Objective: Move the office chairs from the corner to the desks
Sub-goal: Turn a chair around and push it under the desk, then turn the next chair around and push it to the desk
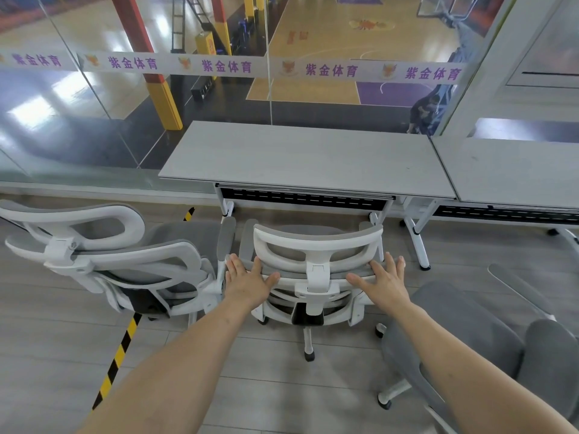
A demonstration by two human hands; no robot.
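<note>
While the left hand (247,281) and right hand (383,281) press flat, fingers spread, on its stiff backrest top, the middle chair (316,277) faces the table (300,158) front edge and should roll easily on casters.

An office overlooking a sports hall — grey desks (308,158), mesh office chairs (316,267), glass wall (94,98) above a basketball court (360,42).
</note>
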